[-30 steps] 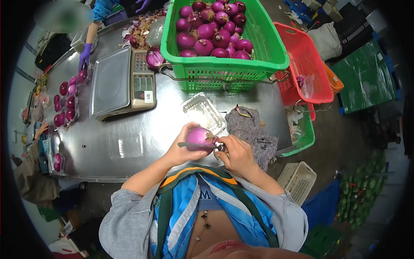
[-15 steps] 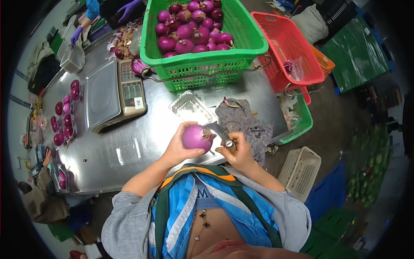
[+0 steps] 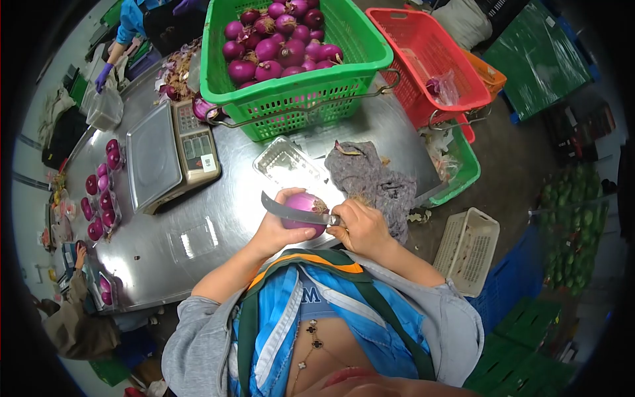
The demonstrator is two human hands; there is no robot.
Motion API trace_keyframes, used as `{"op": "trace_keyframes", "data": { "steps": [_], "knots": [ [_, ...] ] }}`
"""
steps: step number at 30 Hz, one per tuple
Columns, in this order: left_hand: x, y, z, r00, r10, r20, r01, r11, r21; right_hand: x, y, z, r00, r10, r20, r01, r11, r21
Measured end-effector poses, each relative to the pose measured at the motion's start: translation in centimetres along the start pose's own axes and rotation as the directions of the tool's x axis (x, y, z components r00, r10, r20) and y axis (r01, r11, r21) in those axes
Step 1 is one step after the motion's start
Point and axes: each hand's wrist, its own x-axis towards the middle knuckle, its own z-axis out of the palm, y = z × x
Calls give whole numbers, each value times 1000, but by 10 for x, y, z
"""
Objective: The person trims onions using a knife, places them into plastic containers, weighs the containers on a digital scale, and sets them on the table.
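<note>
A purple onion (image 3: 303, 202) rests in my left hand (image 3: 272, 231), whose fingers and thumb wrap round its left side. My right hand (image 3: 360, 226) is closed on the handle of a curved knife (image 3: 291, 211). The blade lies across the front of the onion, its tip pointing left past my left fingers. Just beyond the onion sits a clear plastic tray (image 3: 288, 163) on the metal table (image 3: 233, 192). A grey cloth (image 3: 362, 173) lies to the right of the tray, behind my right hand.
A green basket (image 3: 297, 102) of onions stands at the back, with a scale (image 3: 156, 159) to its left. Packed onions (image 3: 106, 198) line the left side. Red (image 3: 423, 63) and cream (image 3: 467, 251) baskets are at right. A co-worker's gloved hand (image 3: 103, 78) is back left.
The knife, held beside the onion half a second ago, now lies across it. The whole view has shifted, with the green basket further left. At back left, the co-worker's gloved hand has moved from the packed onions.
</note>
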Motion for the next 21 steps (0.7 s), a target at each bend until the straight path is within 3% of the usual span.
{"op": "trace_keyframes", "data": {
  "steps": [3,6,11,18,20,21],
  "knots": [
    [0,-2,0,998,57,9,-58,995,85,-1,-1,1,999,-7,-46,10,998,55],
    [1,-3,2,996,84,19,-85,989,124,-2,-3,-2,1000,21,15,-21,999,33],
    [1,-7,-1,961,264,85,-277,899,339,-7,-3,-4,1000,23,-12,-23,1000,13],
    [7,-8,5,923,359,137,-385,868,313,-10,-3,-8,999,-1,-54,3,999,41],
    [4,-9,5,943,313,115,-330,926,183,-23,11,-5,993,26,-113,-33,998,-58],
    [6,-7,-2,887,432,164,-462,836,296,-33,29,-3,952,256,-165,-272,959,-81]
  ]
}}
